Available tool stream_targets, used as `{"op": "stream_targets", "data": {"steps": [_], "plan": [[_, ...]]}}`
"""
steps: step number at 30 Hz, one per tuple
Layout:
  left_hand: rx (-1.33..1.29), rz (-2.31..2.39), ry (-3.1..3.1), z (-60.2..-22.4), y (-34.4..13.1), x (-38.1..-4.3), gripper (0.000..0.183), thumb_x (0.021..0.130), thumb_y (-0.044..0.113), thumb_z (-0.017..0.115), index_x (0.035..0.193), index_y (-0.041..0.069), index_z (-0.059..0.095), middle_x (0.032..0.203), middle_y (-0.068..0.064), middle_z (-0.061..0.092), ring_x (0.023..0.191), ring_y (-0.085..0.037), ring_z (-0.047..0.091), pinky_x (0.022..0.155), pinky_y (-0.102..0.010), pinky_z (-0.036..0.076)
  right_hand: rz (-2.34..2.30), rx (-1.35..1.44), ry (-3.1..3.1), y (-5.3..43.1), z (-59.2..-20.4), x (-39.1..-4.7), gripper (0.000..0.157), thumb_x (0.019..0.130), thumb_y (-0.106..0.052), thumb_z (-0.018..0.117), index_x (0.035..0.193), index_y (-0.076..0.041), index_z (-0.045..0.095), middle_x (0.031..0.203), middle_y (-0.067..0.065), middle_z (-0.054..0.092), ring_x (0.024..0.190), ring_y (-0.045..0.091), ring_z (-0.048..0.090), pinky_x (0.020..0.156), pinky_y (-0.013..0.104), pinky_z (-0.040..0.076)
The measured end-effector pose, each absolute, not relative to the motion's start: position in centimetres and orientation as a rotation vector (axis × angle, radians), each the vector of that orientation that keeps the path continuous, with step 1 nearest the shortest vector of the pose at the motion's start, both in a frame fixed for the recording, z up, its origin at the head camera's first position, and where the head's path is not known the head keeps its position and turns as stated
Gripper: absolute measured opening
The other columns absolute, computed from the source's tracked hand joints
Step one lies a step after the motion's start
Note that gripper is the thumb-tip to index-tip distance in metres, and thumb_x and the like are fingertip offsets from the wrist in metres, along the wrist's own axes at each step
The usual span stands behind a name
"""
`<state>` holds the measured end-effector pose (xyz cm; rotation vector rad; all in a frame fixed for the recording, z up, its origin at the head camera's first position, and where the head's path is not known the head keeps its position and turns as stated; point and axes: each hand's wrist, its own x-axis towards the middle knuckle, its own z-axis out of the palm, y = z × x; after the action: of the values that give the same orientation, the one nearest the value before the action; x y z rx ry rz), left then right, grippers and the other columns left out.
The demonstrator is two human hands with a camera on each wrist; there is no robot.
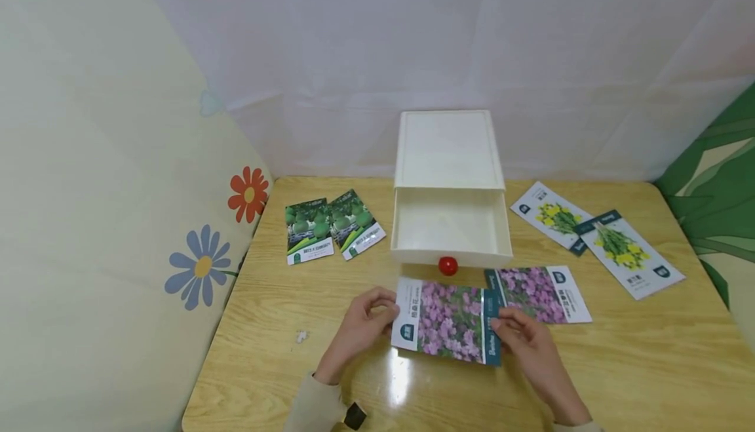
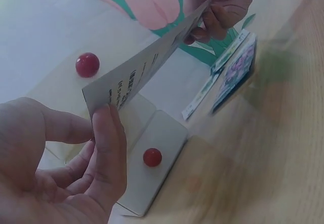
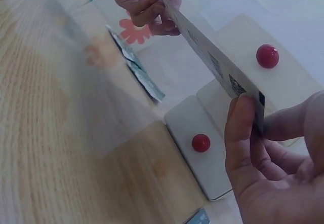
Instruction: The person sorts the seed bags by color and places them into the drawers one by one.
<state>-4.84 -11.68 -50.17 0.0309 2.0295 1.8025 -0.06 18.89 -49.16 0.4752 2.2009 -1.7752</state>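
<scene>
Both hands pinch one seed packet with pink-purple flowers (image 1: 449, 322) at its two short ends, thumb against fingers. My left hand (image 1: 364, 327) grips the white end, and my right hand (image 1: 531, 343) grips the teal end. Seen from the wrists, the packet is nearly edge-on, with printing on its pale back (image 2: 136, 79). A second pink-purple seed packet (image 1: 545, 294) lies on the table just beyond the right hand, partly overlapped by the held one. Behind the held packet stands a white box with its drawer (image 1: 451, 258) pulled out, a red round knob (image 1: 448, 265) on the drawer front.
Two green seed packets (image 1: 309, 230) lie left of the drawer, edges close together. Over on the right, two yellow-flower seed packets (image 1: 631, 255) overlap at a corner. The wooden table (image 1: 265, 366) meets a white cloth backdrop (image 1: 330, 78) behind and a flower-decorated panel (image 1: 147, 189) at left.
</scene>
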Motion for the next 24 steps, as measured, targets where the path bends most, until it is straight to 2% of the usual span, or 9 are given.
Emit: {"op": "stream_targets", "data": {"steps": [6,14,20,24], "plan": [[0.075,1.815,2.015,-48.9,-11.6,-4.7,0.019,0.098,0.017,0.062,0.112,0.005,0.065,0.101,-0.01,0.069,0.069,-0.016,0.07,0.062,-0.031,0.061,-1.824,0.42,2.247,18.8,-48.1,0.0,0.03,0.1,-0.019,0.061,0.119,0.004,0.059,0.092,-0.011,0.069,0.082,0.005,0.066,0.071,0.028,0.061],[0.17,1.826,2.023,-47.4,-11.8,-4.3,0.016,0.099,0.015,0.061,0.11,0.004,0.066,0.099,-0.011,0.069,0.067,-0.014,0.068,0.068,-0.049,0.061,-1.888,0.394,2.276,19.1,-46.9,0.2,0.024,0.099,-0.015,0.062,0.112,0.005,0.062,0.088,-0.012,0.069,0.079,0.004,0.068,0.069,0.026,0.061],[0.191,1.854,2.01,-46.5,-11.8,-4.0,0.015,0.098,0.013,0.061,0.109,0.002,0.065,0.097,-0.012,0.068,0.065,-0.012,0.067,0.067,-0.05,0.061,-2.044,0.267,2.236,19.5,-46.5,0.6,0.012,0.098,-0.007,0.063,0.104,0.003,0.065,0.084,-0.007,0.072,0.072,0.007,0.068,0.065,0.027,0.061],[0.213,1.876,2.004,-46.1,-11.9,-4.0,0.015,0.099,0.012,0.06,0.108,0.002,0.065,0.097,-0.014,0.069,0.065,-0.011,0.066,0.066,-0.047,0.061,-2.15,0.144,2.187,19.7,-46.3,0.7,0.007,0.097,-0.001,0.061,0.101,0.002,0.066,0.082,-0.005,0.073,0.069,0.008,0.068,0.062,0.027,0.061]]}}
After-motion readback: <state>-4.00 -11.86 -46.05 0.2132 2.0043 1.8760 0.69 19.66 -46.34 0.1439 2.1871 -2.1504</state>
